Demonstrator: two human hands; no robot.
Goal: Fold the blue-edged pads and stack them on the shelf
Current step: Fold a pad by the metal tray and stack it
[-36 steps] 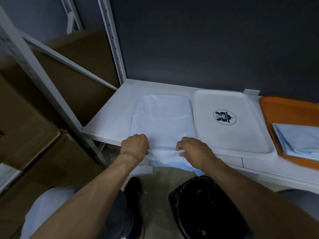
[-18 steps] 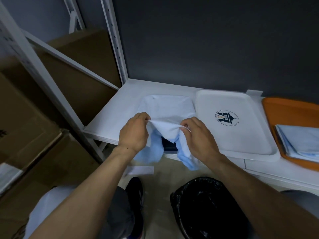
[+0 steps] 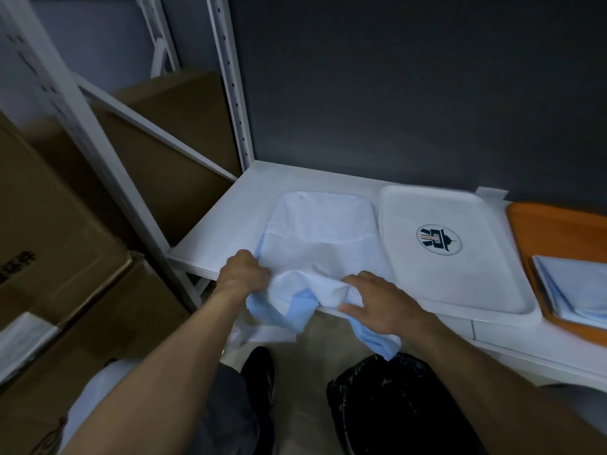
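The pad (image 3: pixel 322 238) lies at the front left corner of the shelf (image 3: pixel 223 224), just beside the white tray (image 3: pixel 460 290). Its far half is flat on the board and its near part is rumpled. Half a second ago both hands held the near edge lifted towards the back; now they are down at the front edge again. The blue side spills over that edge in two loose flaps, one hanging near the black bin bag (image 3: pixel 394 405). The left hand (image 3: pixel 243 274) is curled tight round a bunch of the pad at its near left corner. The right hand (image 3: pixel 377 300) has let go of its pinch and rests on the pad with fingers spread almost straight, thumb along the shelf's front edge. The first fold has probably not landed, so the near edge needs squaring and carrying over again. Other folded pads (image 3: pixel 574 284) sit on the orange tray (image 3: pixel 542 218) at the right end.
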